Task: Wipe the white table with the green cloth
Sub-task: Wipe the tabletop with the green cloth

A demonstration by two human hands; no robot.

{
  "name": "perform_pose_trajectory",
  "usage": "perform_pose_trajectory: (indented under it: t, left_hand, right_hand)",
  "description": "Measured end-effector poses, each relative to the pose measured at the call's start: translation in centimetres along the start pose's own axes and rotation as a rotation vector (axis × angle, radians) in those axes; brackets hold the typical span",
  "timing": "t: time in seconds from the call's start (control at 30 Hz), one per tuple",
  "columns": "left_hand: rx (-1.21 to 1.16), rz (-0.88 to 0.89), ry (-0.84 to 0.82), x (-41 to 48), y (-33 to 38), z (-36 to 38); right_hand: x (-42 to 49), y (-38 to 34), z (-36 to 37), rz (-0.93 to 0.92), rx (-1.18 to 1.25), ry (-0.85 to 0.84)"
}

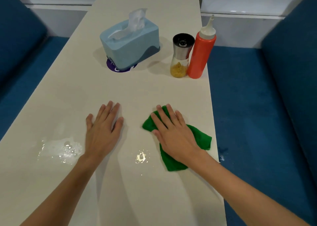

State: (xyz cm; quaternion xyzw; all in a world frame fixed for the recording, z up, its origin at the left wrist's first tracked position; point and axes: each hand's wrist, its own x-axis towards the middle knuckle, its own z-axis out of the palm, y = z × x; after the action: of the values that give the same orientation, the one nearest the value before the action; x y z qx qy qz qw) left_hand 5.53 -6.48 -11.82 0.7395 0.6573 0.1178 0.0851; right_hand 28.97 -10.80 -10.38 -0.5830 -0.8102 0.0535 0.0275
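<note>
Right hand [173, 136] lies flat on the green cloth [200, 138] at lower right of the white worktop [120, 92], fingers [161, 116] spread and pressing, not clenched. Left hand [103, 131] rests open on bare worktop at centre. What looks like spilled water [60, 150] glistens at lower left.

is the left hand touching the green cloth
No, the left hand lies flat on the bare table; only the right hand presses the green cloth.

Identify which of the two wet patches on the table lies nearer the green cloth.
The small puddle between the hands; the larger puddle lies beyond the left hand.
</note>
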Motion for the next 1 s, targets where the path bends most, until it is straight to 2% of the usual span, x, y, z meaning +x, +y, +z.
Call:
perform_pose_trajectory:
  t: [0.1,0.23,0.37,0.43,0.53,0.6,0.67,0.73,0.87,1.0]
  left_hand:
    - [-0.010,-0.005,0.010,0.0,0.2,-0.1]
    - [0.003,0.005,0.022,0.0,0.5,-0.1]
    - [0.013,0.000,0.018,0.0,0.5,-0.1]
    - [0.014,-0.001,0.017,0.0,0.5,0.0]
    - [-0.001,-0.007,0.017,0.1,0.4,-0.1]
    - [-0.056,-0.008,0.003,0.1,0.1,-0.2]
    - [-0.159,-0.010,-0.007,0.0,0.0,-0.9]
    - [-0.228,-0.017,0.021,-0.4,-0.6,-1.9]
    - [-0.242,-0.092,0.103,-2.5,-4.2,-3.9]
    - [-0.071,-0.125,0.045,-4.5,-8.0,-4.2]
  right_hand:
    - [-2.6,3.6,-0.5,-0.017,-0.001,-0.035]
    - [0.5,7.8,-1.2,0.160,0.016,-0.050]
    - [5.0,5.6,-0.6,0.339,-0.017,-0.004]
    - [6.4,3.4,-0.3,0.358,-0.012,0.005]
    - [6.8,0.4,-0.2,0.237,0.016,-0.009]
    - [5.4,-0.6,-0.2,0.082,0.046,-0.032]
    - [2.8,-0.4,-0.3,-0.107,0.054,-0.067]
    - [0.2,1.0,-0.5,-0.205,0.069,-0.079]
    - [-0.4,4.4,-1.5,-0.012,0.182,-0.038]
    - [3.8,4.4,-1.0,0.170,0.147,0.065]
